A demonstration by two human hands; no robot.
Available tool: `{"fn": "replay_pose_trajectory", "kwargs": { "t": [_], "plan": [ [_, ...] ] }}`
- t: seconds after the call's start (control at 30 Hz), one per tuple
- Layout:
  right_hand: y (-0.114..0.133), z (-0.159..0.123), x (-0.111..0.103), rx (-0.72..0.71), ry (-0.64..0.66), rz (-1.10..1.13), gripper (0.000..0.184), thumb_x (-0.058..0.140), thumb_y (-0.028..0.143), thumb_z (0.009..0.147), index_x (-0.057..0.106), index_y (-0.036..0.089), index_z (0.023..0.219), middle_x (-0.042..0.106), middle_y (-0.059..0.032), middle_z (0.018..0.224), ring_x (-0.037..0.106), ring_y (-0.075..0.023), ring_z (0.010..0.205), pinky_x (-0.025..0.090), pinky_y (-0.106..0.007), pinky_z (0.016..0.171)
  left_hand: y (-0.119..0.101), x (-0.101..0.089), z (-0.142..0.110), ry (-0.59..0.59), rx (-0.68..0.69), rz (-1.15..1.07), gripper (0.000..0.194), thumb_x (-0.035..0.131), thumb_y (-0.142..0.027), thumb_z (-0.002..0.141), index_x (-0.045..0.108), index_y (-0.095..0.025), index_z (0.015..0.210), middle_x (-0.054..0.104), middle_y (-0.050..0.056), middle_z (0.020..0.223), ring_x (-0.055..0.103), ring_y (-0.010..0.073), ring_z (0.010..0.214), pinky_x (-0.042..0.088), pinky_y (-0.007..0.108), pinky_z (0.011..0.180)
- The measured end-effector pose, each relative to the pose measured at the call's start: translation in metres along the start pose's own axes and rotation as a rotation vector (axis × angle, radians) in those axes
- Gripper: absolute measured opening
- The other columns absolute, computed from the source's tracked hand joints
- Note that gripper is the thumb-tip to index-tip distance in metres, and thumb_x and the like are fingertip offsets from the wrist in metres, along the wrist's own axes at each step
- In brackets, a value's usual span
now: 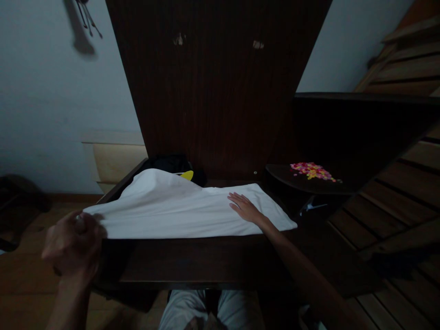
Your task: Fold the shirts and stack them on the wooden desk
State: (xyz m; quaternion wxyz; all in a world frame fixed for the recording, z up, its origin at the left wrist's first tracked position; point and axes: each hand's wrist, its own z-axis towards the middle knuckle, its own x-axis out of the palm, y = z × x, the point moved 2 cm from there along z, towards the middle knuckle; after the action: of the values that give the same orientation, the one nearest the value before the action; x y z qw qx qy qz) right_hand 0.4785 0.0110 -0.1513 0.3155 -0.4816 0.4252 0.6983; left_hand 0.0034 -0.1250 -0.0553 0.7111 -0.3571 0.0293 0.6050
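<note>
A long piece of white cloth (172, 213) lies stretched across the dark wooden desk (192, 261); whether it is a garment I cannot tell. My left hand (74, 243), slightly blurred, is closed on the cloth's left end and pulls it out beyond the desk's left edge. My right hand (244, 207) rests flat on the right part of the cloth, fingers stretched out. Beneath the left part, the cloth bulges upward over something dark.
A black item (168, 162) and a yellow piece (187, 175) show behind the cloth. Pink and yellow bits (312, 171) cover a curved shelf (280, 174) at right. A tall dark panel (216, 101) rises at the back. Wooden slats (395, 206) stand at far right.
</note>
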Motion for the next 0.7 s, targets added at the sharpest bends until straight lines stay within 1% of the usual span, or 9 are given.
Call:
{"fn": "replay_pose_trajectory", "kwargs": {
  "t": [0.1, 0.17, 0.3, 0.37, 0.4, 0.47, 0.57, 0.63, 0.7],
  "plan": [
    [0.008, 0.0, 0.002, 0.042, 0.01, -0.038, 0.056, 0.024, 0.047, 0.1, 0.047, 0.019, 0.144, 0.036, -0.0062, 0.155, 0.028, -0.0218, 0.145, 0.019, -0.045, 0.12, -0.006, 0.005, 0.003, 0.012, 0.111, 0.235, 0.031, 0.045, -0.041, 0.083, 0.061, -0.018, 0.096, 0.059, 0.014, 0.086, 0.055, 0.0339, 0.084, 0.048, 0.048, 0.07],
    [0.014, -0.001, 0.004, 0.068, 0.013, -0.073, 0.055, 0.024, 0.043, 0.101, 0.046, 0.018, 0.144, 0.036, -0.0075, 0.155, 0.027, -0.0229, 0.146, 0.019, -0.046, 0.12, -0.014, 0.008, -0.001, 0.034, 0.188, 0.303, 0.036, 0.04, -0.043, 0.087, 0.063, -0.017, 0.094, 0.06, 0.016, 0.087, 0.055, 0.0365, 0.085, 0.048, 0.05, 0.067],
    [0.026, -0.003, 0.006, 0.109, 0.006, -0.112, 0.054, 0.023, 0.038, 0.101, 0.047, 0.015, 0.143, 0.034, -0.0111, 0.155, 0.026, -0.0265, 0.146, 0.019, -0.048, 0.119, -0.028, 0.011, -0.022, -0.054, 0.297, 0.283, 0.036, 0.042, -0.042, 0.091, 0.066, -0.016, 0.096, 0.062, 0.02, 0.109, 0.053, 0.0434, 0.106, 0.045, 0.063, 0.081],
    [0.035, -0.001, 0.006, 0.089, 0.005, -0.102, 0.055, 0.023, 0.04, 0.101, 0.047, 0.015, 0.144, 0.031, -0.0113, 0.157, 0.023, -0.0278, 0.147, 0.019, -0.049, 0.119, -0.034, 0.019, -0.038, -0.031, 0.347, 0.182, 0.032, 0.045, -0.038, 0.092, 0.066, -0.015, 0.101, 0.063, 0.02, 0.112, 0.055, 0.0398, 0.108, 0.046, 0.061, 0.087],
    [0.04, 0.001, 0.007, 0.063, 0.009, -0.092, 0.056, 0.023, 0.042, 0.101, 0.046, 0.015, 0.145, 0.03, -0.0108, 0.158, 0.021, -0.0283, 0.147, 0.019, -0.049, 0.119, -0.038, 0.026, -0.048, 0.018, 0.381, 0.108, 0.03, 0.046, -0.036, 0.092, 0.065, -0.015, 0.104, 0.064, 0.019, 0.111, 0.058, 0.0361, 0.106, 0.049, 0.056, 0.088],
    [0.052, 0.007, 0.009, -0.005, 0.028, -0.069, 0.057, 0.023, 0.045, 0.101, 0.044, 0.017, 0.146, 0.028, -0.0097, 0.159, 0.018, -0.0288, 0.148, 0.019, -0.049, 0.119, -0.05, 0.044, -0.07, 0.184, 0.464, -0.057, 0.028, 0.046, -0.032, 0.094, 0.063, -0.017, 0.11, 0.065, 0.015, 0.111, 0.062, 0.0282, 0.103, 0.052, 0.045, 0.09],
    [0.07, 0.021, 0.014, -0.104, 0.063, -0.046, 0.059, 0.024, 0.048, 0.101, 0.042, 0.017, 0.147, 0.027, -0.0091, 0.159, 0.015, -0.0284, 0.149, 0.02, -0.048, 0.119, -0.076, 0.077, -0.104, 0.466, 0.616, -0.205, 0.034, 0.039, -0.032, 0.099, 0.06, -0.019, 0.122, 0.066, 0.01, 0.121, 0.062, 0.0219, 0.112, 0.052, 0.036, 0.096],
    [0.08, 0.03, 0.019, -0.139, 0.084, -0.05, 0.059, 0.025, 0.049, 0.101, 0.041, 0.018, 0.148, 0.027, -0.0089, 0.159, 0.016, -0.0279, 0.149, 0.02, -0.049, 0.119, -0.093, 0.096, -0.121, 0.622, 0.651, -0.184, 0.04, 0.037, -0.036, 0.101, 0.056, -0.019, 0.131, 0.064, 0.01, 0.129, 0.058, 0.0228, 0.122, 0.05, 0.039, 0.1],
    [0.085, 0.038, 0.024, -0.141, 0.097, -0.067, 0.059, 0.025, 0.049, 0.101, 0.04, 0.018, 0.149, 0.028, -0.0088, 0.158, 0.018, -0.0278, 0.148, 0.019, -0.049, 0.119, -0.103, 0.11, -0.129, 0.735, 0.673, -0.118, 0.047, 0.035, -0.042, 0.101, 0.052, -0.018, 0.137, 0.057, 0.011, 0.138, 0.05, 0.0259, 0.131, 0.044, 0.045, 0.106]
  ]
}}
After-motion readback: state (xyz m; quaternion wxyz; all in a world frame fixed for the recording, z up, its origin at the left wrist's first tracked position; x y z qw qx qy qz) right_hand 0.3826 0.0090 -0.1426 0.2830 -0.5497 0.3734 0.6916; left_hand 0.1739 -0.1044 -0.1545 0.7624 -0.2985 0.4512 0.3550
